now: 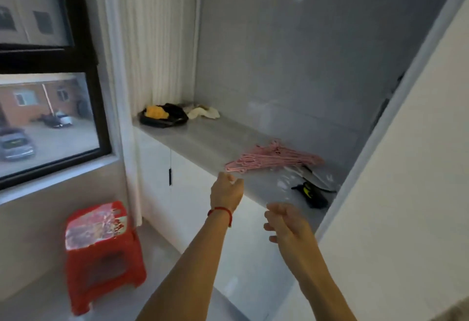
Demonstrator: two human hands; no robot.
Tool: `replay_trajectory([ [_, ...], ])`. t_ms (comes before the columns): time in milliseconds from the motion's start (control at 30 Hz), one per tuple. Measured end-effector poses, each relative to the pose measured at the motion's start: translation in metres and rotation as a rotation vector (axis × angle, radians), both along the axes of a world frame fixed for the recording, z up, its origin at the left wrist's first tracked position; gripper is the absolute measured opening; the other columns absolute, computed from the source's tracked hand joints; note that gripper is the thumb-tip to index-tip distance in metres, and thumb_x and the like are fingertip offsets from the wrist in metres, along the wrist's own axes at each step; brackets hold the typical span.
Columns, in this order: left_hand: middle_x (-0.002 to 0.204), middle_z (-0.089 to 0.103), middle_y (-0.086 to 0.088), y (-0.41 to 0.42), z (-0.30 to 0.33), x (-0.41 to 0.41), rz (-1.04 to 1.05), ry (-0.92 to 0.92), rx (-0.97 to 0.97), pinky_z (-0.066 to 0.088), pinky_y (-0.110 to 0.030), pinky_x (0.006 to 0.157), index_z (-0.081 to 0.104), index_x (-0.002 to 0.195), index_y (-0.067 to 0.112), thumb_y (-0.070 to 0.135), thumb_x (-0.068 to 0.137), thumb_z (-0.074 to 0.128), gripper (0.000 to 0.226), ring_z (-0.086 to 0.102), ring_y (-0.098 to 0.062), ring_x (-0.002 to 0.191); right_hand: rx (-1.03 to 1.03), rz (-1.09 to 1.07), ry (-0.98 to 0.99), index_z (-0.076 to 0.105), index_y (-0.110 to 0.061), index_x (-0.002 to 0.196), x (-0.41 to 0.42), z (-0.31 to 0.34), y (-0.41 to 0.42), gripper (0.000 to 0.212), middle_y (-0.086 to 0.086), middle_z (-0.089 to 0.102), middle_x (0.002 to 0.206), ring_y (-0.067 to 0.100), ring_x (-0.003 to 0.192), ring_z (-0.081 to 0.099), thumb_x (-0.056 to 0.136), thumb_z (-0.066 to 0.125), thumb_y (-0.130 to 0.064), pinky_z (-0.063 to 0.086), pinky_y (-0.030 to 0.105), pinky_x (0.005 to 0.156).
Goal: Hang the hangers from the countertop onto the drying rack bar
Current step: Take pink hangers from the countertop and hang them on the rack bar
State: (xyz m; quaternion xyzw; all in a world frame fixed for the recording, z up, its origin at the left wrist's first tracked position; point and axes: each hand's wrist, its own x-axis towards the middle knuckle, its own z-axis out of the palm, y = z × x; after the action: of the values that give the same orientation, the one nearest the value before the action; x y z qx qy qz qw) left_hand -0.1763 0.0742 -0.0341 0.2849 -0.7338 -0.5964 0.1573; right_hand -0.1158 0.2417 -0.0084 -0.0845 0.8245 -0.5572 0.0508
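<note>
Pink plastic hangers (274, 159) lie in a heap on the grey countertop (203, 140), toward its right end. Both hands reach for them, holding nothing: left hand (225, 190) just short of the heap's near-left tip, right hand (286, 221) nearer, fingers loosely curled. Pickup seems next; no rack bar shows.

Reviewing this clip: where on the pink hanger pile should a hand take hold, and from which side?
Probably the near left end of the pink hangers, approached from the counter's front edge by the left hand. They lie flat in a stack on the countertop, that end pointing at the hand; clutter sits by the right end.
</note>
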Motion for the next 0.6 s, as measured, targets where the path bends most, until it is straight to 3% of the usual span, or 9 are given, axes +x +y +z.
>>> replay_trajectory([
  [233,0.116,0.069,-0.016,-0.036,-0.013,-0.111,-0.063,-0.057,-0.092,0.050,-0.037,0.091,0.068,0.116,0.006,0.021,0.096,0.056,0.028,0.063,-0.036,0.109,-0.042,-0.067,-0.085,0.064,-0.022,0.114,-0.135,-0.011,-0.048,0.015,0.000,0.070,0.109,0.023,0.105,0.067,0.100,0.059,-0.023,0.056,0.044,0.096],
  [433,0.096,0.073,-0.007,-0.079,-0.049,-0.197,-0.202,-0.149,-0.341,0.054,-0.031,0.072,0.071,0.105,0.009,0.031,0.093,0.064,0.026,0.068,-0.026,0.086,-0.089,-0.140,-0.238,0.066,-0.020,0.098,-0.273,-0.073,-0.086,0.013,0.008,0.075,0.099,0.033,0.100,0.072,0.093,0.058,-0.028,0.060,0.053,0.092],
  [600,0.104,0.070,-0.012,-0.096,-0.066,-0.268,-0.327,-0.249,-0.504,0.057,-0.036,0.086,0.071,0.104,0.003,0.024,0.095,0.066,0.024,0.068,-0.029,0.097,-0.065,-0.295,-0.252,0.073,-0.013,0.088,-0.372,-0.110,-0.119,0.025,0.016,0.077,0.099,0.034,0.094,0.071,0.087,0.060,-0.034,0.057,0.049,0.089],
])
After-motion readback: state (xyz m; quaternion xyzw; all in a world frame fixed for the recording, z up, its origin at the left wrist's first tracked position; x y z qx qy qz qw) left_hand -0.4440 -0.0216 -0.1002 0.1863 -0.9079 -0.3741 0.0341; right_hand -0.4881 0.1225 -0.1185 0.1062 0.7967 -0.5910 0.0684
